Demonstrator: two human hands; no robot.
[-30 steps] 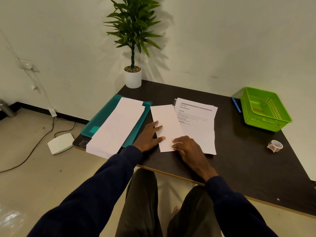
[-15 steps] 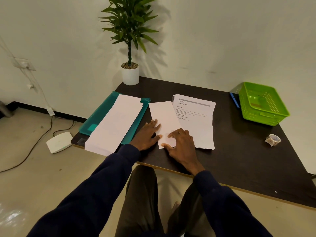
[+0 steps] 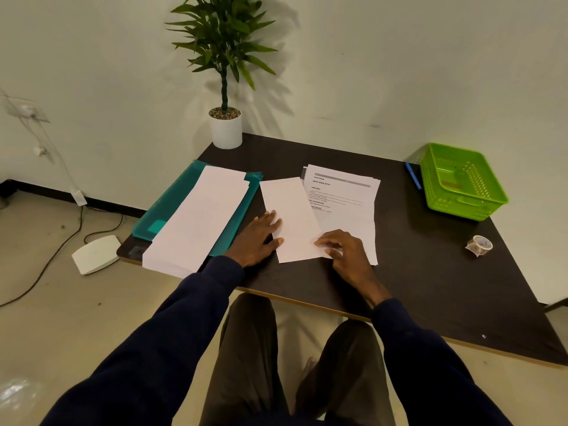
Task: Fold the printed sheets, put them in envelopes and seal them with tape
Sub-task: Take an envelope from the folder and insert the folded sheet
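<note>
Tabletop point(image 3: 430, 287) is dark, flat and smooth. Long white envelopes point(image 3: 196, 222) lie on its left side, and printed sheets point(image 3: 347, 204) lie in the middle. The thin, narrow folded sheet point(image 3: 292, 216) lies between them. The left grip point(image 3: 256, 238) lies flat and open on its left edge. The right grip point(image 3: 347, 253) pinches its near corner. Folding looks almost done; next, the sheet must slide into an envelope. The small round tape point(image 3: 481, 244) sits far right.
</note>
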